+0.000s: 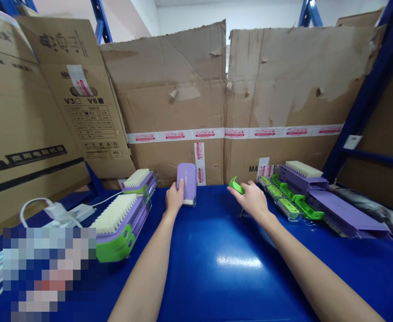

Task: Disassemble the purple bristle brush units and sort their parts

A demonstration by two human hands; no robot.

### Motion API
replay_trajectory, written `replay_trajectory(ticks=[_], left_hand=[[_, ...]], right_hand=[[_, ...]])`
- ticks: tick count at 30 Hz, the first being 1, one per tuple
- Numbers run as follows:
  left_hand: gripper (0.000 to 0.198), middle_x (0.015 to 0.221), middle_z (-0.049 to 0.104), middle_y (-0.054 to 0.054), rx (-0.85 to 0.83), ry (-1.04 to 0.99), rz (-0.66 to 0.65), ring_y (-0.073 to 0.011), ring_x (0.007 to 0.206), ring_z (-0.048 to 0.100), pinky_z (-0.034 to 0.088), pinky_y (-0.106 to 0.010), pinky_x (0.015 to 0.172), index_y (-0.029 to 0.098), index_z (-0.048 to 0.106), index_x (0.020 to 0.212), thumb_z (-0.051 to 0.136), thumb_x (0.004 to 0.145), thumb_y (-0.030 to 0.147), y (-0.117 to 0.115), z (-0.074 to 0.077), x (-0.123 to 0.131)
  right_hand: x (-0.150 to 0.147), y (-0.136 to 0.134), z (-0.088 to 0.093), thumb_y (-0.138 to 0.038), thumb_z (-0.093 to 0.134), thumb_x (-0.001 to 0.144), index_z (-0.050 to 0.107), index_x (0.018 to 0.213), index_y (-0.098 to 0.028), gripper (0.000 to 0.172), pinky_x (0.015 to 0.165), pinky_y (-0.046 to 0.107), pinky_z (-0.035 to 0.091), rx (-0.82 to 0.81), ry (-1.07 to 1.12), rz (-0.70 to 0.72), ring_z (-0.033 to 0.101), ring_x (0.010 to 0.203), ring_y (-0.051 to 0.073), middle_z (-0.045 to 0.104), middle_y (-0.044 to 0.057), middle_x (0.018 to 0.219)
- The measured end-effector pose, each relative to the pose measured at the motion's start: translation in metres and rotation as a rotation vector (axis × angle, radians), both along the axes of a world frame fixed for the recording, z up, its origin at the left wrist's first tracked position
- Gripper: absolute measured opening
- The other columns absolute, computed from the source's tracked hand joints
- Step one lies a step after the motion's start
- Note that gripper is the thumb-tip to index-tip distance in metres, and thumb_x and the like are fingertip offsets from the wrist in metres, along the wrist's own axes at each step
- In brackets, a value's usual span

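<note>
My left hand [175, 197] grips a flat purple plastic body [187, 179] by its left side, thumb across its face. That body has rounded corners, a clear part along its right edge and a pale strip at its near end. In my right hand [252, 197] is a curved bright green plastic handle piece [237, 185], pinched by the fingers and apart from the purple body. Left of my left hand lie purple-and-green brush units [114, 214] with cream bristles facing up. Close to my right hand, green handle pieces [305, 209] lie with clear plastic parts [279, 197].
Blue table [210, 277] lies below my arms. Purple shells [347, 212] and another bristle block [304, 169] are at the right. A power strip [79, 212] with white cables sits left, beside a pixelated patch. Cardboard sheets [183, 103] wall the back; a blue post [357, 85] stands right.
</note>
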State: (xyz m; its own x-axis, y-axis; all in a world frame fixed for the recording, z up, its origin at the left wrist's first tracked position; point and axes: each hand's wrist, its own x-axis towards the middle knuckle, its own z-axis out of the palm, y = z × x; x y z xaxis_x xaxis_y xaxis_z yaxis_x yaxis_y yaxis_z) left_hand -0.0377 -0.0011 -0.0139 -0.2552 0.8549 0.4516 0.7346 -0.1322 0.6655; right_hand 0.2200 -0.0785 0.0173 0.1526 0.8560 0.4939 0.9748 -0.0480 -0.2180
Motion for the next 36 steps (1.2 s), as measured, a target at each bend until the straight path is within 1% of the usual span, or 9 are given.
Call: replay_trajectory(ticks=[3, 5, 11, 16, 21, 25, 30, 33, 36], left_hand=[[0.057, 0.085, 0.070, -0.013, -0.008, -0.001, 0.004, -0.0287, 0.086, 0.064, 0.043, -0.031, 0.069, 0.020, 0.062, 0.083, 0.024, 0.086, 0.062, -0.001, 0.001, 0.000], [0.056, 0.086, 0.070, -0.013, -0.014, -0.006, 0.002, -0.0289, 0.086, 0.064, 0.043, -0.031, 0.069, 0.020, 0.061, 0.083, 0.024, 0.085, 0.062, -0.002, 0.001, 0.001], [0.054, 0.087, 0.070, -0.013, -0.006, -0.016, -0.007, -0.0285, 0.087, 0.064, 0.043, -0.031, 0.071, 0.021, 0.060, 0.080, 0.025, 0.085, 0.062, -0.002, 0.001, 0.001], [0.055, 0.085, 0.070, -0.013, -0.003, -0.013, -0.006, -0.0286, 0.086, 0.064, 0.043, -0.031, 0.070, 0.021, 0.060, 0.082, 0.024, 0.085, 0.062, -0.001, 0.000, 0.001], [0.056, 0.085, 0.069, -0.013, 0.000, 0.009, 0.010, -0.0291, 0.087, 0.064, 0.042, -0.031, 0.070, 0.021, 0.060, 0.082, 0.023, 0.086, 0.062, 0.000, 0.000, 0.001], [0.057, 0.083, 0.069, -0.013, -0.006, 0.021, 0.006, -0.0286, 0.085, 0.064, 0.042, -0.031, 0.069, 0.020, 0.060, 0.081, 0.022, 0.086, 0.062, -0.001, 0.001, 0.002], [0.057, 0.082, 0.069, -0.013, -0.030, 0.023, 0.009, -0.0289, 0.083, 0.064, 0.043, -0.032, 0.068, 0.020, 0.061, 0.081, 0.023, 0.086, 0.062, -0.003, 0.002, 0.002], [0.056, 0.081, 0.069, -0.013, -0.035, 0.020, 0.004, -0.0286, 0.083, 0.064, 0.043, -0.031, 0.068, 0.020, 0.061, 0.082, 0.023, 0.086, 0.062, -0.003, 0.003, 0.002], [0.057, 0.083, 0.069, -0.013, -0.025, 0.026, 0.002, -0.0286, 0.083, 0.064, 0.042, -0.031, 0.067, 0.020, 0.062, 0.083, 0.023, 0.086, 0.061, -0.003, 0.003, 0.002]], right_hand=[[0.003, 0.000, 0.000, -0.064, 0.040, 0.083, 0.070, 0.085, -0.021, 0.052, 0.066, 0.028, 0.039, 0.077, -0.049, -0.082, 0.058, 0.088, 0.022, 0.059, 0.010, 0.100], [0.004, 0.000, 0.000, -0.059, 0.042, 0.084, 0.071, 0.084, -0.020, 0.049, 0.072, 0.030, 0.040, 0.090, -0.108, -0.101, 0.056, 0.097, 0.026, 0.061, 0.012, 0.100], [-0.001, -0.002, 0.000, -0.053, 0.036, 0.088, 0.065, 0.098, -0.022, 0.044, 0.063, 0.028, 0.041, -0.163, -0.085, -0.058, 0.064, 0.076, 0.023, 0.068, 0.010, 0.084], [-0.035, -0.027, 0.001, -0.054, 0.032, 0.090, 0.064, 0.090, -0.020, 0.046, 0.061, 0.028, 0.039, -0.221, -0.222, 0.178, 0.064, 0.074, 0.022, 0.068, 0.009, 0.081], [-0.085, -0.076, -0.006, -0.035, 0.026, 0.094, 0.062, 0.092, -0.017, 0.040, 0.068, 0.031, 0.037, -0.170, -0.351, 0.546, 0.060, 0.078, 0.021, 0.064, 0.011, 0.082], [-0.097, -0.105, -0.019, -0.029, 0.041, 0.089, 0.058, 0.104, -0.017, 0.025, 0.067, 0.033, 0.036, -0.053, -0.406, 0.636, 0.055, 0.079, 0.022, 0.060, 0.010, 0.084], [-0.061, -0.135, -0.035, -0.020, 0.048, 0.084, 0.059, 0.103, -0.022, 0.023, 0.061, 0.031, 0.039, 0.085, -0.382, 0.580, 0.054, 0.070, 0.020, 0.058, 0.006, 0.081], [-0.018, -0.154, -0.042, -0.023, 0.043, 0.085, 0.055, 0.115, -0.024, 0.032, 0.060, 0.031, 0.045, 0.129, -0.293, 0.564, 0.057, 0.073, 0.021, 0.060, 0.008, 0.087], [0.033, -0.170, -0.050, -0.031, 0.042, 0.087, 0.052, 0.122, -0.030, 0.037, 0.059, 0.032, 0.048, 0.111, -0.184, 0.457, 0.059, 0.073, 0.020, 0.061, 0.010, 0.095]])
